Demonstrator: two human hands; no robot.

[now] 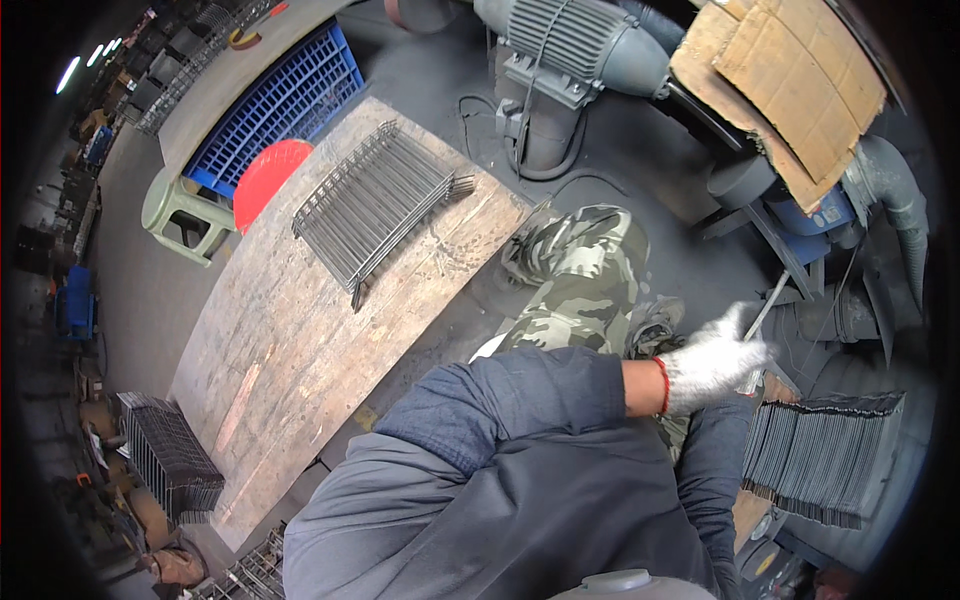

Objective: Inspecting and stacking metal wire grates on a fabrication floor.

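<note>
My left hand point(708, 368), in a white knit glove with a red cuff, reaches across my body to the right. Its fingers are smeared by motion. A thin pale rod point(768, 302) slants up from beside those fingers; I cannot tell whether they hold it. Just behind, only a sliver of my right hand point(751, 381) shows past the end of its dark sleeve, its fingers hidden. Close below both hands stands a tight row of dark wire grids point(825, 455). A pile of metal wire racks point(375, 205) lies on the wooden table point(290, 330) to the left.
A grey motor point(565, 45) stands ahead on a post with cables. Cardboard sheets point(790, 80) cover machinery at the far right, beside a hose point(895, 195). Past the table are a red round stool point(268, 180), a green stool point(185, 215) and a blue crate point(275, 110). More grids point(170, 455) stand lower left.
</note>
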